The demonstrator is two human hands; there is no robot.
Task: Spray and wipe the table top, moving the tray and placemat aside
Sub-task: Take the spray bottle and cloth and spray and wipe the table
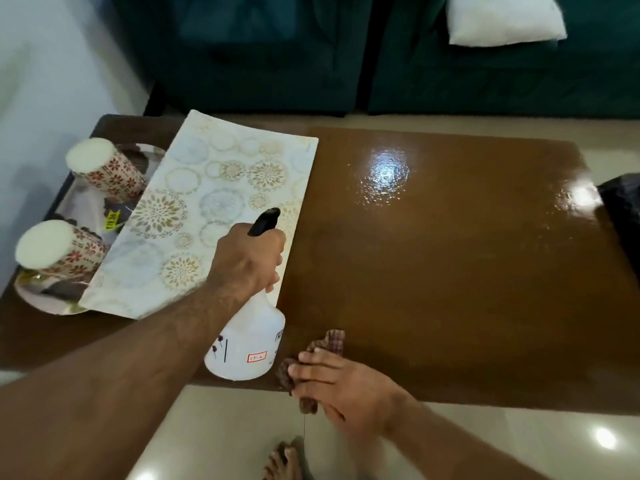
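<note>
My left hand grips the neck of a white spray bottle with a black trigger head, held over the near edge of the brown table top. My right hand presses a brown checked cloth at the table's near edge, just right of the bottle. A patterned white placemat lies on the left part of the table, its left edge propped on a shiny metal tray at the far left. The table's far right part glistens wet.
Two floral cups lie tipped in the tray with a small yellow-labelled item. A dark green sofa with a white cushion stands behind the table. A black object sits at the right edge. My bare foot is on the tiled floor.
</note>
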